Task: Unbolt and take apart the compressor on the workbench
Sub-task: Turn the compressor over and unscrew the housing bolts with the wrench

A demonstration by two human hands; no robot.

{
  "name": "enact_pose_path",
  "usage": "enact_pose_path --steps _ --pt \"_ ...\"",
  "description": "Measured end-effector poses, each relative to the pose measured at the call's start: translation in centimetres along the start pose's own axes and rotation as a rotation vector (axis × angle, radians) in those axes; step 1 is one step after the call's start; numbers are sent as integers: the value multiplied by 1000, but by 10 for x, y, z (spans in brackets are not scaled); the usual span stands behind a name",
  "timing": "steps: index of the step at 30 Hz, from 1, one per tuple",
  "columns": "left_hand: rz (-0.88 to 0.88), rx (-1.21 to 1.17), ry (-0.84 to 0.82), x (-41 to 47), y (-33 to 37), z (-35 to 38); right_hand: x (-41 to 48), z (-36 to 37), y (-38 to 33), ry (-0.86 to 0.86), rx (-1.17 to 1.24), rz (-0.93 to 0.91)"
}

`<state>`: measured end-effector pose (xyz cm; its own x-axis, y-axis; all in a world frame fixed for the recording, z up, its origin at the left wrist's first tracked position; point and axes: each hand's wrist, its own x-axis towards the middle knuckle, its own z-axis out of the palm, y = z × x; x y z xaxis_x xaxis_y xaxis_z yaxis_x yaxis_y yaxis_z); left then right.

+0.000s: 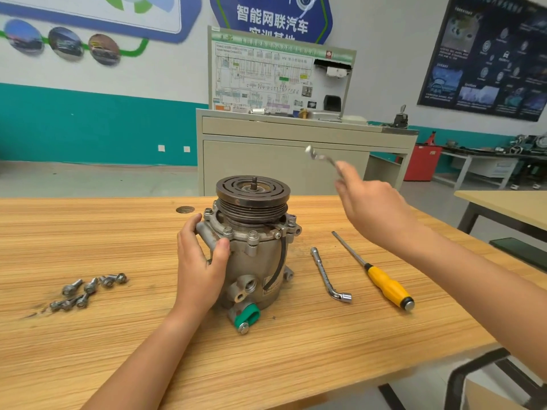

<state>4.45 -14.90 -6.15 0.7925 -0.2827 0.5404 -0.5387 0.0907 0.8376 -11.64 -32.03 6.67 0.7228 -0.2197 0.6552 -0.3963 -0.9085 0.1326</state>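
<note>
Standing upright near the middle of the bench (118,232), the compressor (251,255) is a dull grey metal cylinder with a dark, grooved pulley (253,193) on top and a short threaded shaft poking up from the pulley's centre. Below the pulley runs a flange with flange bolts (253,234) seated round its rim. A black cable (279,261) drops from the flange down the body's 3 o'clock side. Two round ports face me low on the body, and at its 6 o'clock foot sits a green cap (248,316) with a bolt head just beneath it. My left hand (201,261) grips the compressor on its 9 o'clock side, with the thumb pressed on the body just under the flange and the fingers curled round a lug behind. My right hand (373,208) is raised off the bench at about 2 o'clock from the compressor, clear of it, fingers closed on the handle of a small wrench (322,158) that points up and away toward 11 o'clock; the wrench is blurred. Loose bolts (88,291) lie in a scatter on the bench well out at 9 o'clock from the compressor. At 3 o'clock lies a bent socket key (328,276), and just beyond it a screwdriver (384,279) with a yellow handle toward me.
</note>
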Motion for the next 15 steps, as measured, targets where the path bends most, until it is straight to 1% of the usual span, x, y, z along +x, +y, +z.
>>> enact_pose_path --steps 2,3,6,9,13,15 --pt "-10 -21 -6 0 0 1 -13 -7 -1 -176 -192 -46" --pt "-15 -30 -9 0 0 1 -18 -10 -3 -251 -239 -73" --pt "-15 -25 -9 0 -1 0 -26 -13 -14 -381 -271 -122" --pt "-20 -24 -10 0 -1 0 -23 -11 -28 -446 -348 -155" --pt "-27 -43 -6 -1 -2 1 -16 -10 -38 -465 -534 -221" --pt "-35 -58 -6 -1 -3 1 -14 -13 -40 -498 -573 -266"
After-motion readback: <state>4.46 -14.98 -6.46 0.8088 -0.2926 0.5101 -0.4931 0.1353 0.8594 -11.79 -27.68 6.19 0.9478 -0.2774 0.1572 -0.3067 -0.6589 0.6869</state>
